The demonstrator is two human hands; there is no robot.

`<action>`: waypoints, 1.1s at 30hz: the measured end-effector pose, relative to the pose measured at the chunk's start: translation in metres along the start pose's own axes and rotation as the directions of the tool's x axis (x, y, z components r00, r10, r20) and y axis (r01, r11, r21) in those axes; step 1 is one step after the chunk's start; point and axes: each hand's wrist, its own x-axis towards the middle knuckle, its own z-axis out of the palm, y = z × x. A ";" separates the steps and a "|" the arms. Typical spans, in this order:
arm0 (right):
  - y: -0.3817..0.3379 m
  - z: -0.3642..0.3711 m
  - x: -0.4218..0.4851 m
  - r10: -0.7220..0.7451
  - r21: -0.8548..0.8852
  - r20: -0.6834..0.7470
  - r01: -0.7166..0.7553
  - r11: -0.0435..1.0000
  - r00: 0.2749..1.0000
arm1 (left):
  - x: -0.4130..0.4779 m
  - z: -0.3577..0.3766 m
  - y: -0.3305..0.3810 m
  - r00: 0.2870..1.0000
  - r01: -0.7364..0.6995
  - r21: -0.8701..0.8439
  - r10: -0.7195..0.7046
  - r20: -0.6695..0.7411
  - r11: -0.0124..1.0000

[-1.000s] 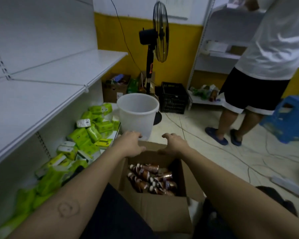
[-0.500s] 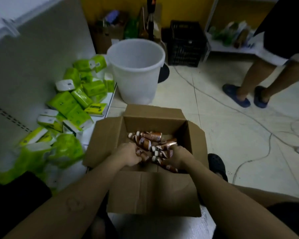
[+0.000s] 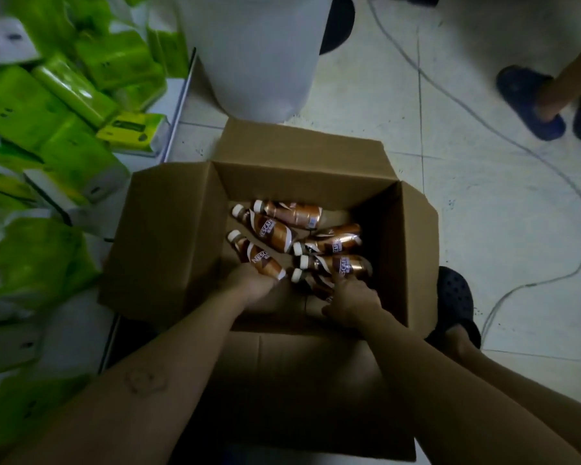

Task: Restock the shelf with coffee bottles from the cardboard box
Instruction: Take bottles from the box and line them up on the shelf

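An open cardboard box [image 3: 168,229] stands on the floor below me. Inside lie several brown coffee bottles with white caps [image 3: 292,214]. Both my hands are down in the near half of the box. My left hand [image 3: 249,290] is closed around the base of one lying bottle [image 3: 257,258]. My right hand [image 3: 353,300] grips the lower part of another bottle [image 3: 311,283], whose white cap points left. The shelf itself is out of view.
Green tissue packs [image 3: 47,129] are heaped on the low shelf at the left. A white bucket [image 3: 255,62] stands just beyond the box. Cables [image 3: 483,119] cross the tiled floor. Another person's blue slippers [image 3: 530,102] are at the upper right; my dark clog [image 3: 455,300] is beside the box.
My view has tilted down onto the box. Both hands went from the far flap into the box and closed on bottles.
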 end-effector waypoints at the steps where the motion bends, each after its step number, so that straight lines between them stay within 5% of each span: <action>1: 0.001 0.002 0.007 0.002 -0.029 0.007 -0.002 1.000 1.000 | 0.010 0.002 -0.001 0.999 0.051 -0.071 -0.050 0.009 0.996; 8: 0.009 0.016 0.041 0.054 -0.138 -0.004 -0.054 0.989 0.999 | 0.050 0.003 -0.029 0.952 0.305 -0.339 -0.280 0.122 0.890; 20: 0.003 0.035 0.058 0.090 -0.237 -0.061 -0.102 0.966 0.994 | 0.081 0.002 -0.030 0.944 0.317 -0.535 -0.317 0.096 0.783; 27: 0.011 0.048 0.063 0.137 -0.167 0.108 -0.118 0.979 0.985 | 0.092 0.017 -0.019 0.934 0.357 -0.492 -0.308 0.180 0.794; 33: 0.014 0.052 0.067 0.132 -0.159 0.076 -0.119 0.980 0.988 | 0.096 0.021 -0.019 0.963 0.266 -0.594 -0.240 0.125 0.759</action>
